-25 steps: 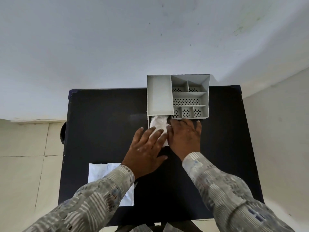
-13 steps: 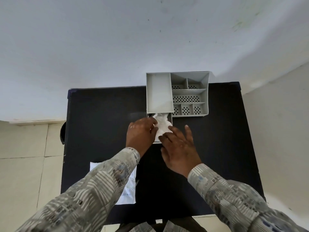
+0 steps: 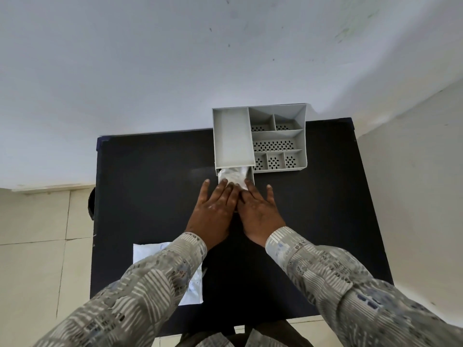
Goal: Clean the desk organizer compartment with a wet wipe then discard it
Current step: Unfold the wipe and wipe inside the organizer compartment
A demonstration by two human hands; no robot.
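Wet wipe (image 3: 231, 177) is where our attention goes, but we start nearest to us: our patterned sleeves (image 3: 160, 276) come in from the bottom edge, and under the left one a white packet (image 3: 150, 251) lies flat on the black table (image 3: 140, 196), partly covered by the forearm. Farther on, our left hand (image 3: 213, 211) and right hand (image 3: 258, 211) lie side by side, touching along the inner edges, palms down and fingers stretched forward, only slightly fanned. Both sets of fingertips press on the crumpled white wipe; neither hand pinches it. Half a second ago the left hand was curled over the wipe and the right one sat lower and angled in from the side; now both are flat, parallel and level with each other, and the right has come forward. The wipe sits in the small drawer (image 3: 250, 179) that sticks out from the front of the grey desk organizer (image 3: 233, 136), below its long plain compartment; less of the wipe shows than before, since our fingers cover its near part. To the right of that compartment are the smaller perforated sections (image 3: 273, 146), untouched. The organizer stands at the far edge of the table, against the pale wall (image 3: 175, 58), in the same spot as before.
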